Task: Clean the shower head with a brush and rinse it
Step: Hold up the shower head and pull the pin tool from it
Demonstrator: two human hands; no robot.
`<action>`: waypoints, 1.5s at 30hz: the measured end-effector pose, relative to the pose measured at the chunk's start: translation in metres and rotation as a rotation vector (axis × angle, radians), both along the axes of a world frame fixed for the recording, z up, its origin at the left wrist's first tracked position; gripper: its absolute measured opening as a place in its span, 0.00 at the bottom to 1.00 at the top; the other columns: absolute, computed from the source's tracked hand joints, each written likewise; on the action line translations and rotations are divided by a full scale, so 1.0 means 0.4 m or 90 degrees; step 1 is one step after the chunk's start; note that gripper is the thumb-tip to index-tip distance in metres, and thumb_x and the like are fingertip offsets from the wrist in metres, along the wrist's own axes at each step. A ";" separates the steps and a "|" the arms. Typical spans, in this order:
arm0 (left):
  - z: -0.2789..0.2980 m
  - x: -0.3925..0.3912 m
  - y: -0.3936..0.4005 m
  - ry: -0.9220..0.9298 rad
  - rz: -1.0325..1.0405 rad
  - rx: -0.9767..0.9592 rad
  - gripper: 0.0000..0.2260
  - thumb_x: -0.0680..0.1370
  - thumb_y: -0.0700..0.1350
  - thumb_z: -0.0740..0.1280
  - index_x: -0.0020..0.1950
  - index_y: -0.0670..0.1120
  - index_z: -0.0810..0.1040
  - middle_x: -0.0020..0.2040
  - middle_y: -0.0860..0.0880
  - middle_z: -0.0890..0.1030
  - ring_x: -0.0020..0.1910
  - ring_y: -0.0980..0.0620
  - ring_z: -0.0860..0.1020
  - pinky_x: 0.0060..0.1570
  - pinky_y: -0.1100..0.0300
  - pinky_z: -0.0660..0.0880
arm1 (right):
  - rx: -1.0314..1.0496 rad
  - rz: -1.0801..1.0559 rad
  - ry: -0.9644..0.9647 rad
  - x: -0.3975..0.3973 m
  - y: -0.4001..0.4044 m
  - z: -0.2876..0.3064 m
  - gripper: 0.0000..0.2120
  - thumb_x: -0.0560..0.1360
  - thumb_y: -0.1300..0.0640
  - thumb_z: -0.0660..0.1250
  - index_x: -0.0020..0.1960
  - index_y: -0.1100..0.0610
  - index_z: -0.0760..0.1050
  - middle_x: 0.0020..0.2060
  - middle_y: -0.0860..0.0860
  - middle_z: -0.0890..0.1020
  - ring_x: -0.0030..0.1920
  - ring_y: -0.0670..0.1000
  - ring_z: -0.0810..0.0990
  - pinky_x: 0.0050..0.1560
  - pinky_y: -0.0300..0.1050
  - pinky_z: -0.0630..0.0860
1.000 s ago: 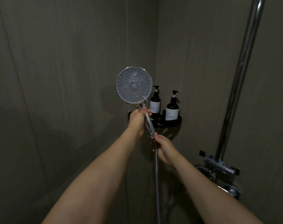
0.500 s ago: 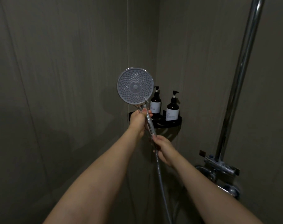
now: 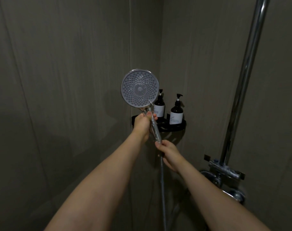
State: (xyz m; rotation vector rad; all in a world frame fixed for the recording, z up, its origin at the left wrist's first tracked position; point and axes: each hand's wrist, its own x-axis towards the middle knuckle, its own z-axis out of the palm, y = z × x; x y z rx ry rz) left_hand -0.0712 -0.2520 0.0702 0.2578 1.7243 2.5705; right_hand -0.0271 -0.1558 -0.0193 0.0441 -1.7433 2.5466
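Gripping shower head, dim grey-tiled corner

One shower head, two pump bottles, one corner shelf, two hands.

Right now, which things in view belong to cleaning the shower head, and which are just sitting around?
Part of the job:
shower head, face toward the camera
left hand, gripping its handle
right hand, at the handle's bottom end
hose
tap, for rinsing

Just there:
two pump bottles
black shelf under them
riser pipe

No brush is in view.
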 end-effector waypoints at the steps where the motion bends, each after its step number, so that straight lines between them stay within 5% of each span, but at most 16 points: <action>1: 0.001 0.001 0.001 0.002 0.000 0.000 0.09 0.81 0.42 0.58 0.42 0.46 0.73 0.41 0.50 0.78 0.42 0.55 0.77 0.55 0.55 0.72 | -0.035 0.011 0.001 0.000 0.001 0.000 0.07 0.78 0.63 0.58 0.48 0.61 0.75 0.37 0.55 0.83 0.39 0.51 0.83 0.43 0.44 0.79; 7: 0.003 0.001 -0.002 0.007 -0.001 -0.001 0.09 0.81 0.42 0.57 0.42 0.46 0.73 0.41 0.50 0.78 0.41 0.55 0.76 0.52 0.57 0.73 | 0.010 -0.006 0.003 0.001 -0.008 0.005 0.05 0.77 0.65 0.59 0.45 0.60 0.73 0.36 0.54 0.80 0.38 0.49 0.80 0.40 0.41 0.79; 10: 0.001 0.004 -0.001 0.009 -0.002 -0.003 0.09 0.81 0.42 0.57 0.43 0.46 0.73 0.41 0.50 0.77 0.41 0.56 0.76 0.45 0.61 0.73 | -0.075 -0.008 0.008 -0.004 -0.003 -0.002 0.11 0.79 0.64 0.55 0.44 0.61 0.74 0.31 0.52 0.83 0.32 0.46 0.82 0.32 0.37 0.78; 16: -0.010 -0.005 -0.002 -0.010 0.000 0.018 0.06 0.81 0.42 0.57 0.49 0.43 0.73 0.41 0.50 0.78 0.41 0.55 0.77 0.48 0.59 0.73 | 0.010 -0.020 0.013 -0.008 0.003 -0.013 0.03 0.76 0.65 0.62 0.45 0.60 0.74 0.37 0.54 0.80 0.36 0.48 0.81 0.39 0.40 0.80; 20: -0.014 -0.008 -0.002 -0.011 -0.009 0.020 0.07 0.81 0.42 0.57 0.46 0.44 0.73 0.42 0.49 0.78 0.42 0.55 0.77 0.52 0.56 0.74 | -0.030 0.001 0.000 -0.006 0.003 -0.009 0.11 0.79 0.64 0.55 0.44 0.62 0.76 0.33 0.53 0.82 0.32 0.46 0.82 0.34 0.38 0.79; 23: -0.015 -0.009 0.001 -0.004 -0.007 0.022 0.08 0.81 0.42 0.57 0.44 0.46 0.73 0.42 0.49 0.78 0.42 0.55 0.77 0.49 0.59 0.74 | 0.031 -0.018 0.005 0.000 0.001 -0.006 0.05 0.76 0.67 0.59 0.45 0.62 0.73 0.35 0.55 0.80 0.36 0.49 0.81 0.37 0.38 0.80; 30: -0.017 -0.014 0.012 0.002 -0.013 0.020 0.07 0.81 0.42 0.57 0.52 0.42 0.73 0.42 0.50 0.78 0.42 0.55 0.76 0.57 0.54 0.72 | -0.014 0.003 0.000 0.002 0.007 -0.003 0.10 0.78 0.65 0.57 0.43 0.62 0.76 0.32 0.52 0.84 0.34 0.48 0.82 0.34 0.37 0.79; 36: -0.011 -0.017 0.010 0.002 -0.009 0.035 0.09 0.81 0.42 0.57 0.42 0.45 0.73 0.40 0.50 0.78 0.40 0.56 0.76 0.43 0.62 0.73 | -0.065 0.015 -0.009 0.003 0.007 -0.008 0.12 0.79 0.63 0.56 0.44 0.61 0.77 0.30 0.51 0.84 0.32 0.45 0.83 0.33 0.38 0.79; 45: -0.026 -0.041 -0.003 0.020 0.000 0.015 0.09 0.81 0.42 0.57 0.42 0.47 0.74 0.39 0.51 0.78 0.39 0.56 0.77 0.43 0.61 0.73 | 0.070 -0.002 0.028 0.008 -0.003 -0.021 0.10 0.77 0.69 0.57 0.41 0.62 0.75 0.26 0.48 0.82 0.29 0.41 0.81 0.32 0.32 0.76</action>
